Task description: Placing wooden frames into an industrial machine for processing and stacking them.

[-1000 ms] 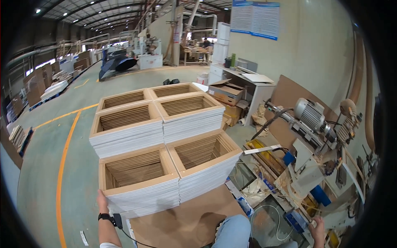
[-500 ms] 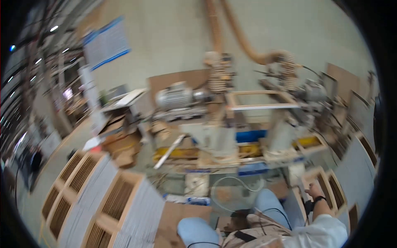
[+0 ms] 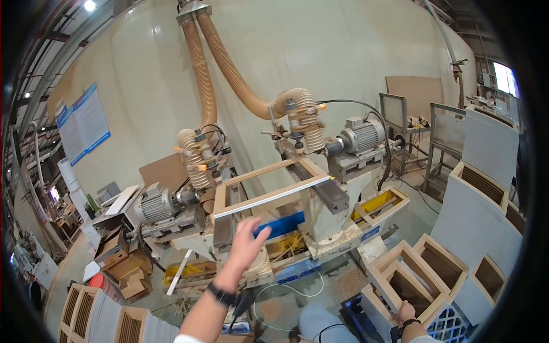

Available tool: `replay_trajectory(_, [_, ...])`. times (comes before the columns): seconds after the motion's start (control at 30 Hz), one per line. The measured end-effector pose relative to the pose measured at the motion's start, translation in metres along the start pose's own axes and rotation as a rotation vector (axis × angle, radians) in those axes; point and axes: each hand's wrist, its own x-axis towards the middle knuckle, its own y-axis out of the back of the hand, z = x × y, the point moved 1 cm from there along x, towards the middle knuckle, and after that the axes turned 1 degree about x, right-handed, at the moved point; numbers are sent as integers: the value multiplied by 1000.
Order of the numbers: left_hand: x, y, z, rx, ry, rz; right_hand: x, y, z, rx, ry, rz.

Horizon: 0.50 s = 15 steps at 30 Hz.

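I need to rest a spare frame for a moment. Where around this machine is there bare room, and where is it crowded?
Free: the floor patch between the yellow tray and the white panel stacks. Crowded: the machine bed, where the left hand reaches toward the clamped wooden frame, and the stacked frames that the right hand touches.

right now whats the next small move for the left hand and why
Probably reach a little further forward and close the fingers on the wooden frame on the machine. The left hand is open, just short of its near rail, while the right hand rests on a stacked frame.
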Motion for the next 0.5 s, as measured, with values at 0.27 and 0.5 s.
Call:
replay_trajectory(0.27, [139,-52,-89,760,44,-206,-19,195,-67,101,180,573])
replay_trajectory(0.5, [45,-34,11,558,-124,-488,-96,374,-303,400,1139,712])
